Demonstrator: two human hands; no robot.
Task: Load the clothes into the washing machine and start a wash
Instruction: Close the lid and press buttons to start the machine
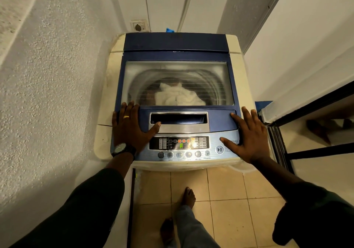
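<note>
The 2 hands, left [130, 125] and right [249, 138], lie spread flat on 1 washer [107, 98] with its lid [178, 56] closed over white clothes [178, 96].

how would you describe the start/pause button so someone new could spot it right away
Find the washing machine, then the pale blue control panel along its front edge. The start/pause button sits right of the small button row, larger, with a play-pause symbol.
</note>
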